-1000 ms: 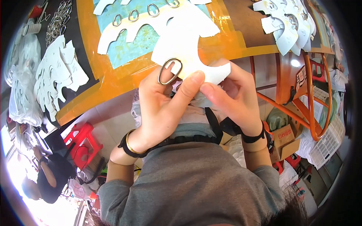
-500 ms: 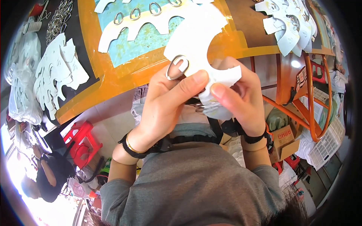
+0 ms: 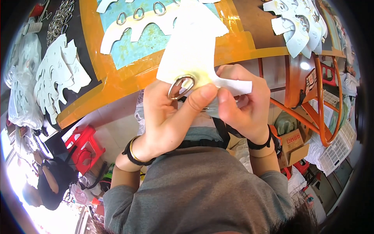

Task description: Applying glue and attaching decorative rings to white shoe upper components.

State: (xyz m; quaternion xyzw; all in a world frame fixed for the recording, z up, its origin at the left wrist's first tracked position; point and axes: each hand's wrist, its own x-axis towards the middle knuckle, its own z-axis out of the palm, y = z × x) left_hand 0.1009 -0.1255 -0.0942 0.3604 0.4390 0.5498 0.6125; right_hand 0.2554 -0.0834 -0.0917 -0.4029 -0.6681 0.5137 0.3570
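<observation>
White, stiff-looking sheet (image 3: 189,50) is pinched between thumb and fingers of both the left hand (image 3: 165,121) and the right hand (image 3: 247,109), at the near edge of the table (image 3: 255,17). One oval metal ring (image 3: 193,83) sits at its lower left corner, beside the left thumb. Towards the table's far edge, a scalloped strip (image 3: 134,29) carrying similar rings lies on a teal mat (image 3: 128,56); cut pieces (image 3: 62,74) lie at the near edge, on the left.

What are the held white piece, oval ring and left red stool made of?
White piece: matte-looking, perhaps stiff paper or thin leather, by its thin cut edges. Oval ring: likely polished metal, given bright highlights. Red stool: probably smooth plastic, from its even colour.
</observation>
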